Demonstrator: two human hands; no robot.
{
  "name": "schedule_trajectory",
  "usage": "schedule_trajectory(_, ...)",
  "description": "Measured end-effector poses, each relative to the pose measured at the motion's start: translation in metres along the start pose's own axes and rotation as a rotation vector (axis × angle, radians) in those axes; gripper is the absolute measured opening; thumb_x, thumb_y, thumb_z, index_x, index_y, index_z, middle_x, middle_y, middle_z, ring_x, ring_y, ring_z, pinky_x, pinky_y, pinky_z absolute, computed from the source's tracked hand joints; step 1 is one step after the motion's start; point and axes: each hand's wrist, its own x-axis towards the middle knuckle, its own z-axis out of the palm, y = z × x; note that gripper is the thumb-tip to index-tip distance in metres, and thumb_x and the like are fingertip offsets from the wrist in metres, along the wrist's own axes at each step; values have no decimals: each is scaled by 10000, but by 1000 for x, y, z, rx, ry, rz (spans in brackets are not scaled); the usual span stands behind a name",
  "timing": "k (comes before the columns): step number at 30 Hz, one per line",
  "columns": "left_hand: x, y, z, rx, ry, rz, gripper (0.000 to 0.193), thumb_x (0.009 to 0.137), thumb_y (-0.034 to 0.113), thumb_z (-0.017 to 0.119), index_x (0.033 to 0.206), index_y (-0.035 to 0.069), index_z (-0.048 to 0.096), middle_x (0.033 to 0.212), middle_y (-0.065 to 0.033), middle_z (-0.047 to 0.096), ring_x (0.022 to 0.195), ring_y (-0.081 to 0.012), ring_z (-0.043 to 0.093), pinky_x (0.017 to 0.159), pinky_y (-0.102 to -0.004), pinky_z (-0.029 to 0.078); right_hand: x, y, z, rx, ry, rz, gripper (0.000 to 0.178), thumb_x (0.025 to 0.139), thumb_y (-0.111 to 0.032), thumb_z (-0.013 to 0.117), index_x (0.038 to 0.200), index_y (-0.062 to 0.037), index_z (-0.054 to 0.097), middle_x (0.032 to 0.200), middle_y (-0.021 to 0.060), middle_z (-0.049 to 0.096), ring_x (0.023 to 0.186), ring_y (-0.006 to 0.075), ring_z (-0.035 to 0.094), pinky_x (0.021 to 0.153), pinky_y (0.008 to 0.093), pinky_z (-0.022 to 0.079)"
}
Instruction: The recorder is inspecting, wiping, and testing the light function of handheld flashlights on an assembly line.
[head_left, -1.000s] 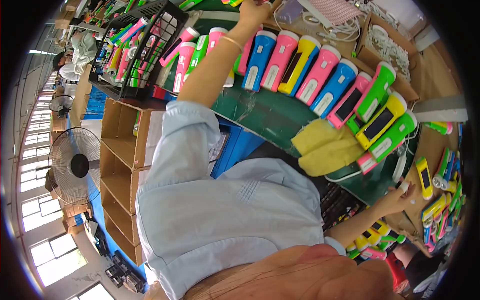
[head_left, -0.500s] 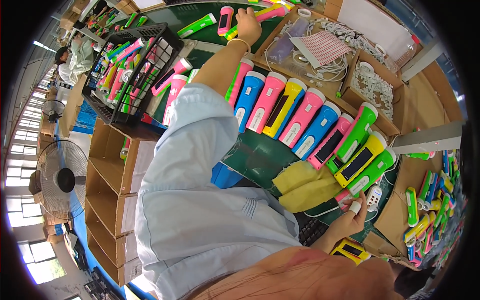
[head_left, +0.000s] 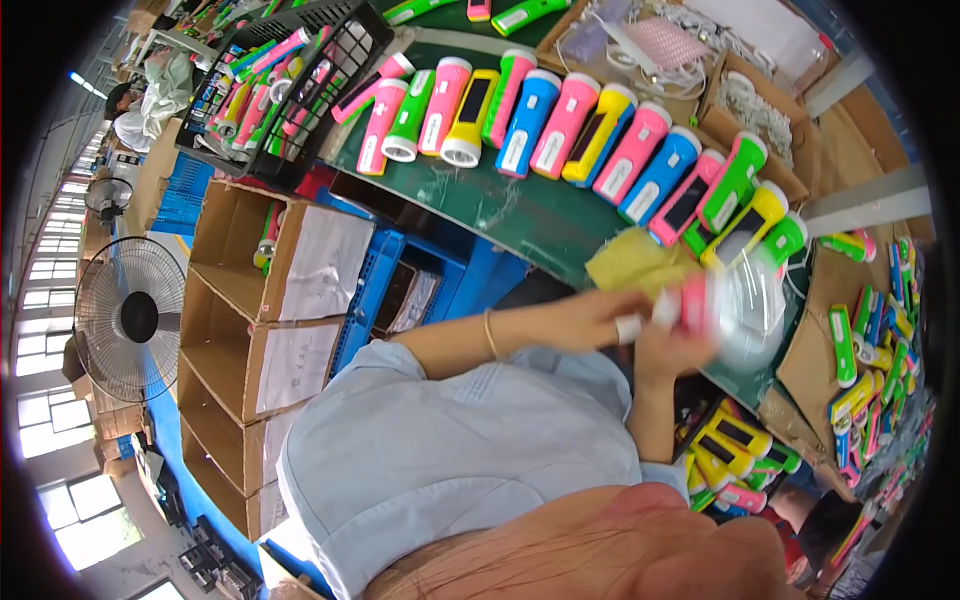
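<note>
Moving inward, my left hand [head_left: 605, 318] is blurring, openness and hold unclear; right hand [head_left: 676, 350] is wrapping a pink flashlight [head_left: 695, 304]; haste could be causing slips.

1. Yellow rag [head_left: 632, 264]: matt, creased cloth.
2. Counter [head_left: 480, 212], beneath the rag: smooth dark-green surface, faintly glossy, scuffed.
3. Pink flashlight [head_left: 696, 306], just below and right of the rag: plastic-looking; blur hides its finish.
4. Clear material [head_left: 762, 318], right of the rag: shiny, transparent, too blurred to identify.
5. Blue flashlight [head_left: 527, 128], above-left of the rag: smooth, glossy plastic.
6. Black crate [head_left: 262, 168], far left of the rag: rigid plastic lattice.
7. Compartment shelf [head_left: 226, 342], left of the rag: matt brown cardboard, faced with white paper sheets [head_left: 322, 265].
8. Shirt [head_left: 450, 440], below-left of the rag: matt light-blue cloth.
</note>
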Motion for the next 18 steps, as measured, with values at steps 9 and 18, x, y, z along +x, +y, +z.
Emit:
schedule_trajectory(9,34,17,-11,-496,486,83,428,852,304,563,1145,17,441,930,-84,568,789,-178,603,706,-303,508,-49,50,-17,455,-481,537,319,852,-162,560,1105,26,506,862,66,574,748,128,548,680,253,440)
schedule_trajectory(18,75,53,-35,-902,246,-128,351,858,318,528,1005,5,470,822,-95,543,642,-176,538,568,-294,455,-55,92,-35,274,-279,641,208,877,-125,515,1040,-3,561,805,-12,534,625,32,422,529,170,330)
